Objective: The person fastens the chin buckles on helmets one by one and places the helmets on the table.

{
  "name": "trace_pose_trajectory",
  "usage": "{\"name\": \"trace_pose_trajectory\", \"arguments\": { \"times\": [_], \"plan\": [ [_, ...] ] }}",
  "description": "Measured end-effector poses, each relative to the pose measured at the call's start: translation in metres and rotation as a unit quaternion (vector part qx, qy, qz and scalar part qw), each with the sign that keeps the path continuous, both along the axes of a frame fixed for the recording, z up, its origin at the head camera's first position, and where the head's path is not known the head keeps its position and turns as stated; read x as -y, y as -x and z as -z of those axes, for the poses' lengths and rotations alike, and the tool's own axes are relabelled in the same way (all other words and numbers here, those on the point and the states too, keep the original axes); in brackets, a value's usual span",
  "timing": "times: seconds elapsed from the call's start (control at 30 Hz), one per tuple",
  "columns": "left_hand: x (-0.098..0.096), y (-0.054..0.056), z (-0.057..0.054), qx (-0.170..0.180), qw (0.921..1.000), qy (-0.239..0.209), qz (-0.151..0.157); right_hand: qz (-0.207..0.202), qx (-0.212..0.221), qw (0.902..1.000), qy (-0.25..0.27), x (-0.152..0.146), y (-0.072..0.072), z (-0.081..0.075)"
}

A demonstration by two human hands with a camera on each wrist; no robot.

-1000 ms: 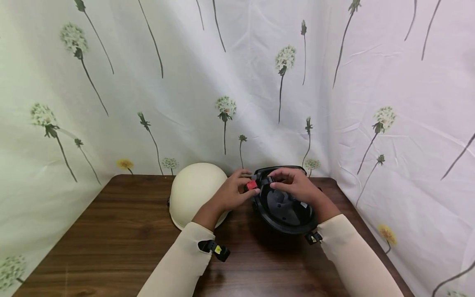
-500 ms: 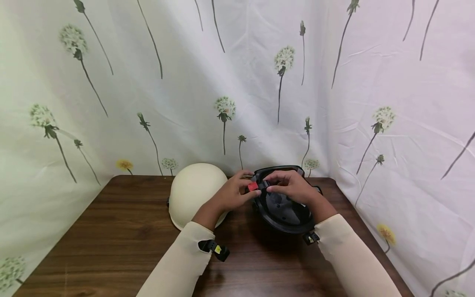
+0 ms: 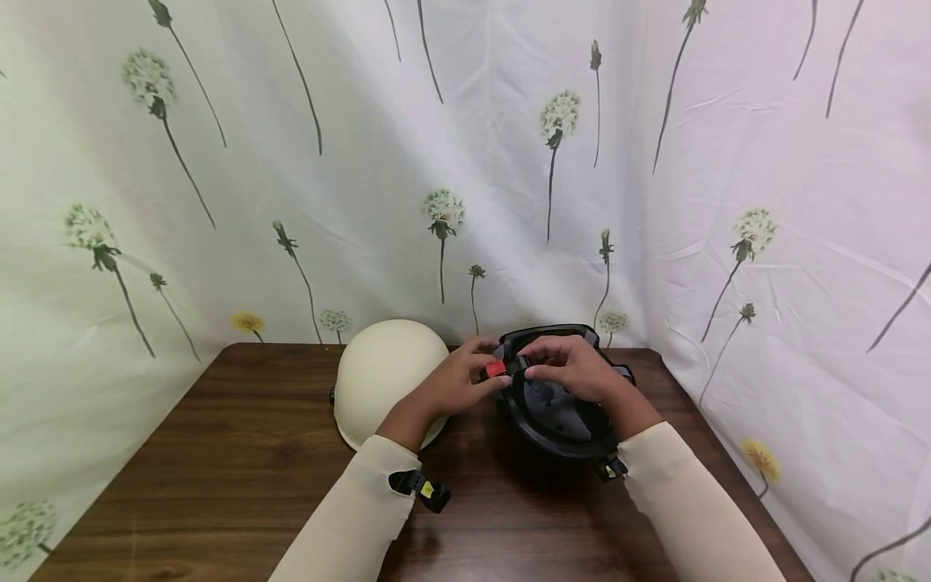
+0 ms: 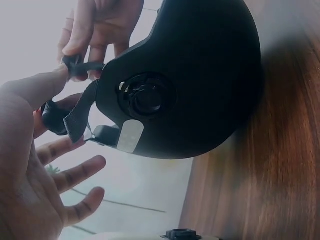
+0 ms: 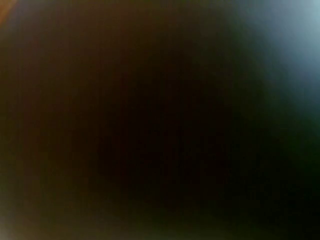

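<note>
A black helmet [image 3: 560,443] lies upside down on the table, its hollow facing up. Above its left rim my left hand [image 3: 452,380] pinches the red buckle piece [image 3: 495,369] of the chin strap. My right hand [image 3: 576,370] pinches the black buckle piece [image 3: 519,365] close beside the red one; whether they are joined cannot be told. In the left wrist view, the strap [image 4: 80,112] runs from the shell beside a round side pivot [image 4: 148,98]. There, the left hand's other fingers [image 4: 77,172] spread apart. The right wrist view is dark and blurred.
A cream helmet [image 3: 389,373] rests dome up, just left of the black one and partly behind my left forearm. The brown wooden table [image 3: 240,453] meets a white flowered curtain [image 3: 349,202] at the back and sides.
My right hand has shifted slightly left and down, bringing the black buckle piece closer to the red one. Over the last half second both hands have hardly moved.
</note>
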State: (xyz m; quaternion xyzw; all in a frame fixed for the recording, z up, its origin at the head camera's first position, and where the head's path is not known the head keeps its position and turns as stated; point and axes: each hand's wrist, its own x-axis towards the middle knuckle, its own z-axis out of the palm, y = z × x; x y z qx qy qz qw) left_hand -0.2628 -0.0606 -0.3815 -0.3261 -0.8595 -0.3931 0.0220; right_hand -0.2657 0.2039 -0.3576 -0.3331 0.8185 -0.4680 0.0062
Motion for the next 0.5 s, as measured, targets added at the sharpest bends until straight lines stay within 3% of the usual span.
{"name": "trace_pose_trajectory", "arguments": {
  "times": [0.2, 0.5],
  "plan": [
    [0.0011, 0.0004, 0.0019, -0.003, 1.0000, 0.001, 0.003, 0.009, 0.000, 0.9999, 0.004, -0.0010, -0.0011, -0.0019],
    [0.0006, -0.0028, -0.0020, -0.009, 0.9998, 0.012, 0.011, -0.009, -0.011, 0.9999, -0.004, 0.0051, -0.0008, -0.0009]
  ]
}}
